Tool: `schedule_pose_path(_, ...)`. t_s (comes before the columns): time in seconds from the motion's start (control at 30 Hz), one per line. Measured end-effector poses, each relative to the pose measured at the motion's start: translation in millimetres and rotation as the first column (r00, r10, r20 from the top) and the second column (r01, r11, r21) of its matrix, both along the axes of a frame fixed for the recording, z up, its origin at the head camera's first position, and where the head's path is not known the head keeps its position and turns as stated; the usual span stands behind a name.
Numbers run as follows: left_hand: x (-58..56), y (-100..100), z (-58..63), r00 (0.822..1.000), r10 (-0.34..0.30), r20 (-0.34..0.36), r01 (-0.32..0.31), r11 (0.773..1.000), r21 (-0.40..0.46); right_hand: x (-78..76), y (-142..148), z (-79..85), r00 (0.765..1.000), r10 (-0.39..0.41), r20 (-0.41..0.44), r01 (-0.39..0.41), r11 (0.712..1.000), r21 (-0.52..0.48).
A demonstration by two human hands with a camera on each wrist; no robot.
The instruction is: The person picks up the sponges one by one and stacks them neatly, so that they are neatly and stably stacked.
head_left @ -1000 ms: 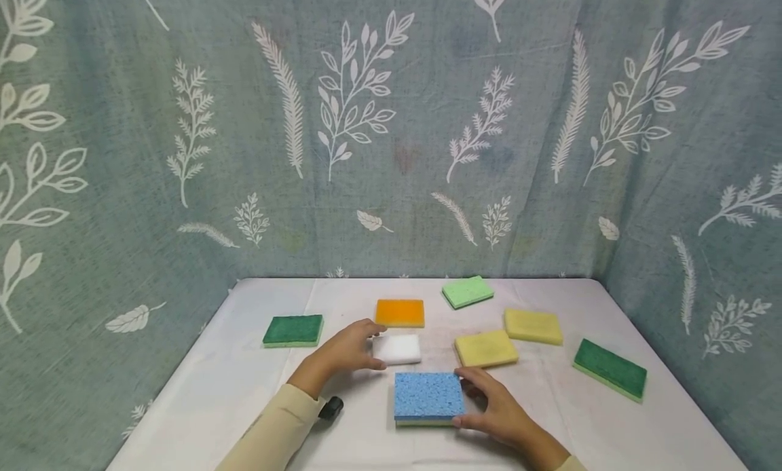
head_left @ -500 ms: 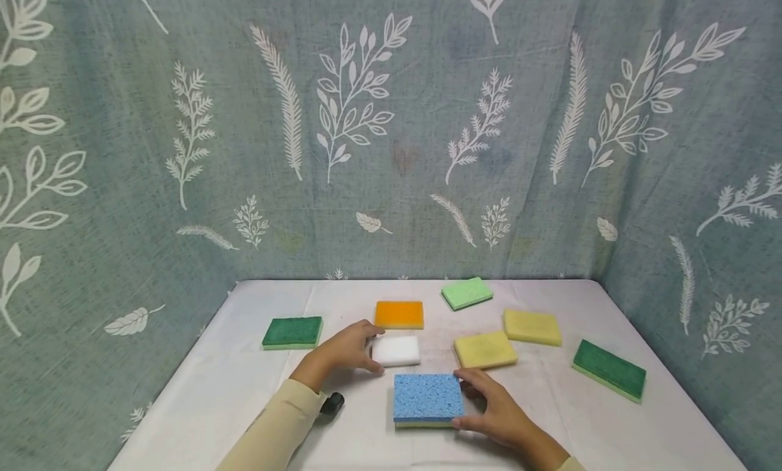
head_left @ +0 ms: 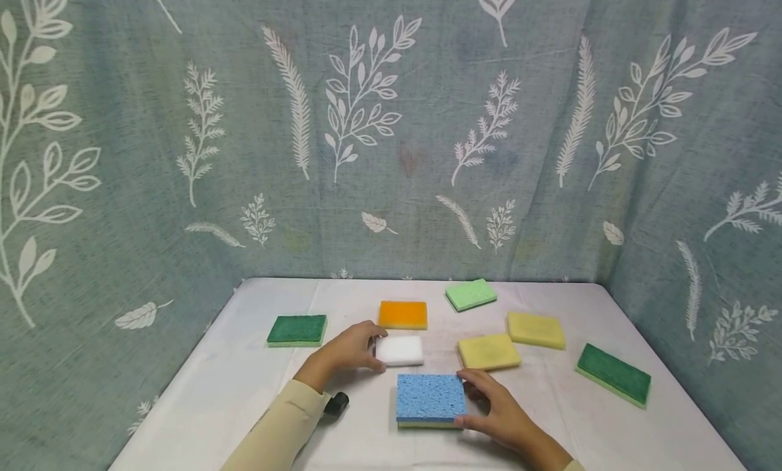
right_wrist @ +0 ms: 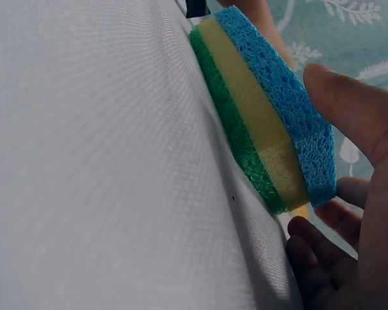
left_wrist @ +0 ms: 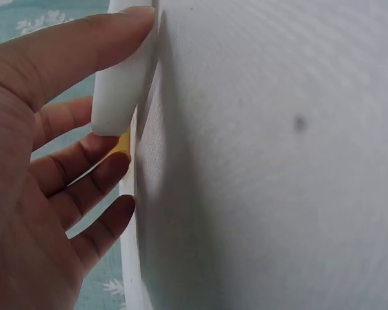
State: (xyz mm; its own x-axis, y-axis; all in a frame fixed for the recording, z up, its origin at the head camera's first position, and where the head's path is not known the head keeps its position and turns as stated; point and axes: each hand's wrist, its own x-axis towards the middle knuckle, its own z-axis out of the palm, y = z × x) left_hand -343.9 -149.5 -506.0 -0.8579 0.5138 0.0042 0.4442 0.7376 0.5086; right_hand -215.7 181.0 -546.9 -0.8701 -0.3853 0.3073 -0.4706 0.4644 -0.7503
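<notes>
1. Head view: our left hand [head_left: 347, 349] pinches the left end of the white sponge [head_left: 400, 350], thumb at the near edge, on the table [head_left: 214, 403] before the orange sponge [head_left: 403, 315].
2. Nearer us, our right hand [head_left: 502, 408] bends round the right end of the blue sponge [head_left: 430, 396]; contact at its far fingertips is partly hidden.
3. Blue sits on a yellow-and-green scrubber [right_wrist: 255, 119]; whether they're joined, we can't tell.
4. We judge everything light, squashy, grippy and hard to break: hold opposite edges gently, low enough to catch both layers.
</notes>
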Motion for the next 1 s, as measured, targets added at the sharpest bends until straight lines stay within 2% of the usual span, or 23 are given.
schedule_pose_path(0.3,3.3,-0.6,1.4,1.0,0.005,-0.007,-0.005,0.999,0.049,-0.7,0.4,-0.7,1.0,-0.016,-0.002,0.016,1.0,0.014)
schedule_pose_path(0.73,13.6,-9.7,4.4,0.989,-0.047,-0.138,0.06,0.995,0.085,-0.2,-0.6,-1.4,1.0,-0.006,0.013,0.006,1.0,-0.006)
schedule_pose_path(1.0,24.5,-12.5,8.6,0.987,-0.033,-0.158,0.054,0.99,0.131,-0.1,-0.6,-0.4,1.0,-0.012,0.014,0.012,1.0,0.008)
